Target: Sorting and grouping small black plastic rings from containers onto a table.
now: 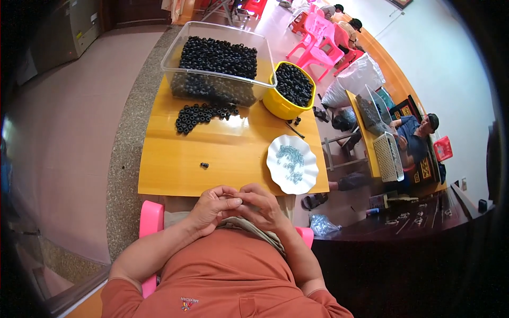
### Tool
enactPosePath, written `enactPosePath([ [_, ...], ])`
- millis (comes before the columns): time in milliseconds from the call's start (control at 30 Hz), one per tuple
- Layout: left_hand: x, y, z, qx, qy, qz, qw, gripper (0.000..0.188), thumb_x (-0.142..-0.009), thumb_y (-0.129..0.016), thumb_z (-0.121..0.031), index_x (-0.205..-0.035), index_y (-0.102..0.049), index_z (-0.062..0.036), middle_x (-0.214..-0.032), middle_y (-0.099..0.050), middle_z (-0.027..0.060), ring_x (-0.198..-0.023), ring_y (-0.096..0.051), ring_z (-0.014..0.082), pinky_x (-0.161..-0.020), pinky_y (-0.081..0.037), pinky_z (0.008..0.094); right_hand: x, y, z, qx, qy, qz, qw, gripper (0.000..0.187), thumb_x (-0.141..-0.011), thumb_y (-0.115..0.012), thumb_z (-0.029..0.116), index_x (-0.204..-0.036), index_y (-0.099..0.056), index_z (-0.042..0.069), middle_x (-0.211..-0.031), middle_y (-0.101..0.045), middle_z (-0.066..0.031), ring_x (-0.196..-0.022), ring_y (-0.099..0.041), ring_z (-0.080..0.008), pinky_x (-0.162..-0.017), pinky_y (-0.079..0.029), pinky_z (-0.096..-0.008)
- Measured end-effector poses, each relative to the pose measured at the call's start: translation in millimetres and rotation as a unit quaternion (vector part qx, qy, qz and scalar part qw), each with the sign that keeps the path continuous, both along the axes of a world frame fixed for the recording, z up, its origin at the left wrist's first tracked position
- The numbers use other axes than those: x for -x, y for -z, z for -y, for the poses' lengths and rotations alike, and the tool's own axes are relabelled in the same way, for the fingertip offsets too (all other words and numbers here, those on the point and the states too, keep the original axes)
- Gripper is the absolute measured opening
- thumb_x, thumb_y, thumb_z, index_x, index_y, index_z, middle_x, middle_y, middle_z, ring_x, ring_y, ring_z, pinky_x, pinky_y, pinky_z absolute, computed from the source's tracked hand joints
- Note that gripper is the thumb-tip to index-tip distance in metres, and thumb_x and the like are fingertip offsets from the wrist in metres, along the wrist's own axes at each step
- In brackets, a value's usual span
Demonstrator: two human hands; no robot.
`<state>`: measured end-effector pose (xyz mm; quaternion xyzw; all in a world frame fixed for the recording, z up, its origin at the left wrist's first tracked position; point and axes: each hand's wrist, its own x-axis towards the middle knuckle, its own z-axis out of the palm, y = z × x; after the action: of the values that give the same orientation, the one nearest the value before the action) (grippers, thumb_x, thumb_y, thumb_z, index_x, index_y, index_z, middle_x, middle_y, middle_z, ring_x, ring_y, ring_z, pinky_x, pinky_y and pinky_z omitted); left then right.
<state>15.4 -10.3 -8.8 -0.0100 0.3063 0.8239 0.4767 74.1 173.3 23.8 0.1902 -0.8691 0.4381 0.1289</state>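
Note:
My left hand [212, 209] and my right hand [261, 205] meet in front of my belly, just off the table's near edge. Both have their fingers curled in and pressed together, fingertips touching; whatever they pinch is too small or hidden to make out. One small black part [204, 165] lies on the wooden table [238, 151] beyond my left hand. To the right, a white scalloped plate [273, 168] carries small clear bluish pieces [290, 159]. Farther back is a loose heap of black ring-shaped parts [193, 117].
A clear plastic bin [168, 66] and a yellow tub [281, 109], both full of black parts, stand at the table's back. A thin dark stick [295, 130] lies near the tub. Another person [416, 140] sits at a side table right; pink chairs [321, 45] stand farther off.

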Motion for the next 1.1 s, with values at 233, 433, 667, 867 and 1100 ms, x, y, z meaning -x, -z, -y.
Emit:
enactPosePath([
  [233,0.1,-2.7,-0.7,0.026,-0.009,-0.004,1.0,0.021,-0.088,-0.066,-0.004,-0.108,-0.06,-0.0009,-0.099,-0.064,0.0094,-0.09,-0.067,0.0194,-0.081,-0.058,0.0334,-2.7,1.5,0.9,0.034,0.028,0.008,0.999,0.022,-0.08,-0.074,0.003,-0.1,-0.064,0.002,-0.092,-0.062,-0.0121,-0.075,-0.062,-0.0224,-0.062,-0.049,-0.0303],
  [433,-0.9,1.9,-1.5,0.017,-0.001,0.0,1.0,0.018,-0.09,-0.064,-0.004,-0.107,-0.062,0.0004,-0.1,-0.066,0.0106,-0.091,-0.067,0.019,-0.08,-0.059,0.0322,-3.4,-5.7,2.3,0.002,0.033,0.002,0.999,0.021,-0.078,-0.074,0.0,-0.096,-0.064,0.002,-0.091,-0.063,-0.0115,-0.074,-0.063,-0.0227,-0.063,-0.05,-0.0306],
  [667,-2.3,-1.0,-1.6,0.042,-0.008,-0.008,0.999,0.017,-0.089,-0.067,-0.004,-0.106,-0.065,-0.0001,-0.098,-0.069,0.0096,-0.087,-0.067,0.0168,-0.079,-0.059,0.0311,-6.0,-25.5,-67.2,-0.12,0.176,-0.003,0.977,0.019,-0.078,-0.071,-0.003,-0.096,-0.066,0.001,-0.088,-0.065,-0.0128,-0.075,-0.066,-0.0262,-0.066,-0.052,-0.0312],
  [867,-2.7,3.3,-2.0,0.033,-0.002,-0.02,0.999,0.015,-0.088,-0.068,-0.004,-0.103,-0.066,-0.0006,-0.096,-0.069,0.0087,-0.085,-0.067,0.016,-0.077,-0.059,0.0305,-1.6,-29.9,-102.1,-0.336,0.212,0.095,0.913,0.016,-0.084,-0.064,0.008,-0.099,-0.068,0.005,-0.1,-0.065,-0.0109,-0.097,-0.062,-0.0314,-0.085,-0.048,-0.041],
  [1100,-1.2,0.5,-1.4,0.038,0.0,-0.022,0.999,0.013,-0.087,-0.069,-0.004,-0.1,-0.067,-0.0008,-0.093,-0.068,0.008,-0.082,-0.067,0.016,-0.077,-0.059,0.0305,9.0,-20.3,-107.5,-0.396,0.2,0.126,0.888,0.011,-0.088,-0.059,0.014,-0.091,-0.067,0.006,-0.092,-0.063,-0.011,-0.092,-0.061,-0.0315,-0.081,-0.047,-0.0421],
])
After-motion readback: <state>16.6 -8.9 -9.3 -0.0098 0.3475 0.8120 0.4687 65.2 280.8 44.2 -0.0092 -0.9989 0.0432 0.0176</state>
